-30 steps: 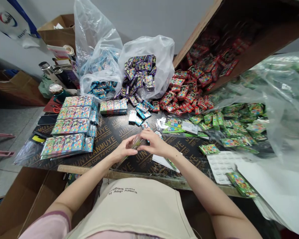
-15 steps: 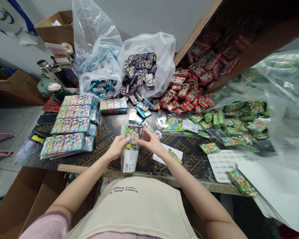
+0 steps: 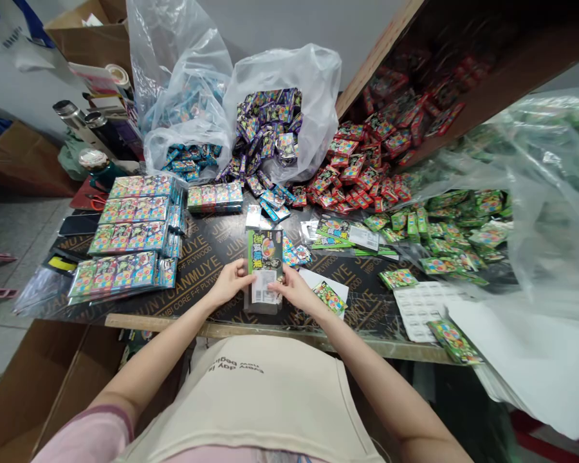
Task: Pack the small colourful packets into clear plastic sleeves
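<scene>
Both my hands hold a clear plastic sleeve with a green printed card point(image 3: 264, 267) upright over the dark plywood table point(image 3: 207, 254). My left hand point(image 3: 229, 283) pinches its left edge, fingers closed. My right hand point(image 3: 294, 290) grips the right edge near the white label. A small green packet point(image 3: 331, 298) lies on a white sheet just right of my right hand. Several filled sleeves point(image 3: 130, 231) are stacked in rows to the left.
Plastic bags of blue packets point(image 3: 188, 154) and purple packets point(image 3: 270, 128) stand at the back. Red packets point(image 3: 361, 173) spill from a tilted wooden box; green packets point(image 3: 453, 225) lie on the right. A sticker sheet point(image 3: 422, 308) is near the front edge. Flasks point(image 3: 84, 125) stand far left.
The sleeve with the green card has come up from folded between my hands to upright and flat, then shifted slightly right. The camera tilted a little downward.
</scene>
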Demonstrator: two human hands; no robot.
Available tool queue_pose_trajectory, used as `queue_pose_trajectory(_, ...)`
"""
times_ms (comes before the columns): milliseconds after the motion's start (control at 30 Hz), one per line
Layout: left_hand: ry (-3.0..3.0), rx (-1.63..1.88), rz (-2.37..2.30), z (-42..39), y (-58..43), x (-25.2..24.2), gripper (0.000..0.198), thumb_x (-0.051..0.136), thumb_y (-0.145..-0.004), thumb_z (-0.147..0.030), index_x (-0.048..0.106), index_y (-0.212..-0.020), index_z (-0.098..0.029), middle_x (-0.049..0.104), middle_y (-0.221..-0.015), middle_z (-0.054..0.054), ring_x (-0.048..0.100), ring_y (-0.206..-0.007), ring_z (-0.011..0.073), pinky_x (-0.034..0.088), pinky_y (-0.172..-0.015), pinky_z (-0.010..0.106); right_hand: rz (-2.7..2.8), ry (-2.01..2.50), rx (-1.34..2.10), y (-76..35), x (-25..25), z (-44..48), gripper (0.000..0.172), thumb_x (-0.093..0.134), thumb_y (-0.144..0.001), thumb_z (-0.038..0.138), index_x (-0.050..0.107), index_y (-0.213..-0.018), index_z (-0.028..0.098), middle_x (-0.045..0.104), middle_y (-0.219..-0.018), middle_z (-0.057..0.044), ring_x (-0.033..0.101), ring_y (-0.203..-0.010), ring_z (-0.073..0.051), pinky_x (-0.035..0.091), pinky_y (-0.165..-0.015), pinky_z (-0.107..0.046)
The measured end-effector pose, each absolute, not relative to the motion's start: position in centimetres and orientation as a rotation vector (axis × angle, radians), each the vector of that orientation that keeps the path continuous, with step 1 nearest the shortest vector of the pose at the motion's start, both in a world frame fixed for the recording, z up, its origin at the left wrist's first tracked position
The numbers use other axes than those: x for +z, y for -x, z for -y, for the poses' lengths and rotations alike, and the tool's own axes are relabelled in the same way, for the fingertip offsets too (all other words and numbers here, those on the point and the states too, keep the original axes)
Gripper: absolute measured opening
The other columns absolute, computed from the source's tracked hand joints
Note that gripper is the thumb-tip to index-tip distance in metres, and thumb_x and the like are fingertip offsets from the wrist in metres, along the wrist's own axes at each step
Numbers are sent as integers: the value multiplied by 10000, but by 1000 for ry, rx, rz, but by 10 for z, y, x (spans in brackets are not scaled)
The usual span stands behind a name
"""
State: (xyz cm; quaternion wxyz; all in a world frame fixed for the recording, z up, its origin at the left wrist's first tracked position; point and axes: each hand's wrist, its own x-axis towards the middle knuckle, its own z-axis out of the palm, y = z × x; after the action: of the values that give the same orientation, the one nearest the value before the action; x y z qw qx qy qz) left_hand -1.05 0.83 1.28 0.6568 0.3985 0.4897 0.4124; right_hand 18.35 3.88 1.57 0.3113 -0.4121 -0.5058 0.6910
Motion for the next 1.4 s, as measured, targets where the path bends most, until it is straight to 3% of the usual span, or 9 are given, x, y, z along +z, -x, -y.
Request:
queue_pose_trajectory(133,-911,853,-1015,3,-1,13,458,814,-632,-359,649,-1002,-144,706,-879,55,667,-802,193,518,-710,284,1167,1191,1569,-182,23,-48,434,750,-661,430,578,-1005,230,646,-899,-3,600,-815,-168,507,-791,-320)
queue_pose_trajectory(267,-584,1214,-1051,-4,-30,30,450,752,-685,-463,662,-993,-149,720,-945,69,668,-905,210,505,-853,331,1047,1266,1444,-165,34,-41,366,677,-713,537,573,-894,237,604,-766,12,569,-718,-166,495,-694,-299)
queue_pose_trajectory(400,-218,1353,-1115,-18,-47,44,366,714,-688,-491,674,-753,-133,701,-696,35,672,-727,196,527,-757,327,885,1322,1359,-148,41,-27,477,382,-858,631,631,-850,224,664,-860,-33,612,-851,-197,497,-784,-333)
queue_pose_trajectory(533,-293,1228,-1126,-23,-35,55,203,719,-615,-317,695,-694,-131,711,-686,28,660,-661,165,520,-670,278,789,1247,1492,-154,46,-34,290,584,-734,475,676,-671,207,695,-741,-21,643,-800,-205,497,-806,-341)
queue_pose_trajectory(633,-603,1206,-1175,-20,-20,67,196,729,-594,-208,731,-785,-161,748,-809,37,692,-738,176,528,-709,281,800,1170,1627,-169,50,-43,142,712,-636,350,709,-697,221,716,-713,-4,668,-711,-198,512,-730,-333)
queue_pose_trajectory(833,-1336,1205,-1365,-10,-5,83,104,756,-684,-260,772,-755,-186,763,-865,80,708,-819,215,552,-803,340,1267,1101,1344,-193,53,-40,132,754,-697,349,772,-796,263,761,-855,-24,693,-795,-211,540,-738,-345)
queue_pose_trajectory(1100,-1332,1088,-1347,-16,0,86,124,738,-716,-268,745,-738,-146,749,-723,63,706,-661,189,571,-634,279,1484,1104,1315,-197,66,-45,174,713,-766,377,755,-759,208,720,-683,-15,627,-562,-143,510,-554,-273)
queue_pose_trajectory(1200,-1718,1137,-1333,-10,3,88,92,702,-756,-224,728,-721,-143,753,-789,89,712,-720,186,570,-677,278,1629,1066,1223,-202,65,-42,174,666,-818,360,749,-800,208,738,-739,-31,670,-636,-164,542,-605,-290)
queue_pose_trajectory(1400,-2179,1140,-1203,-1,3,82,95,645,-843,-214,723,-853,-162,747,-890,94,711,-783,153,569,-702,243,1895,832,788,-206,50,-21,190,583,-887,229,697,-1039,237,714,-1100,-79,678,-994,-186,544,-874,-342)
